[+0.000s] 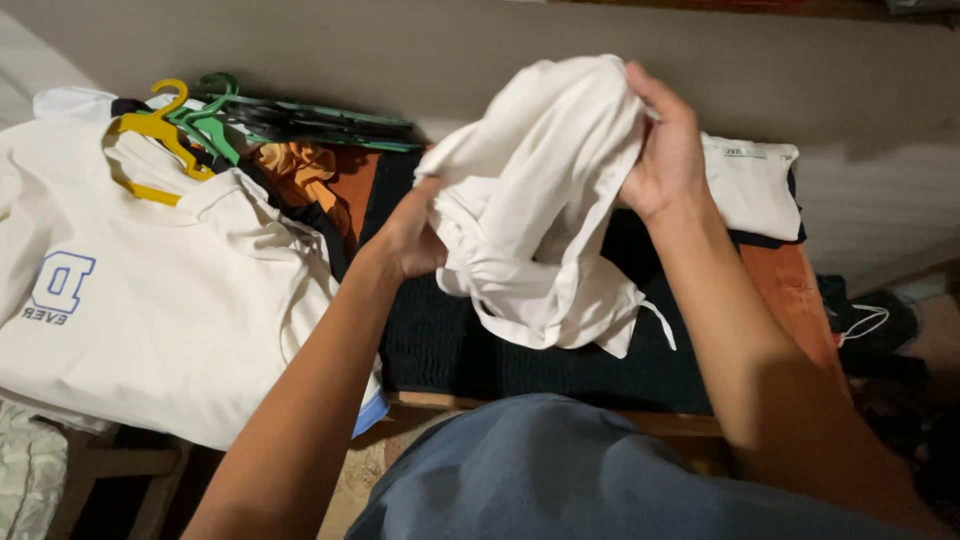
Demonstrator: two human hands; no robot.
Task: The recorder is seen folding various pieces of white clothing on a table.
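Both my hands hold a crumpled white garment (540, 200) in the air above a dark cloth (480, 340) spread on a wooden table. My left hand (412, 235) grips the garment's lower left side, partly tucked into the fabric. My right hand (665, 150) pinches its upper right edge, fingers closed on the cloth. A thin white strap dangles from the garment's bottom right.
A cream shirt (150, 300) with a blue emblem lies at left on a yellow hanger (150, 130). Green hangers (290, 115) and an orange cloth (300, 170) lie behind it. A folded white garment (750, 185) sits at right. A plain wall runs along the back.
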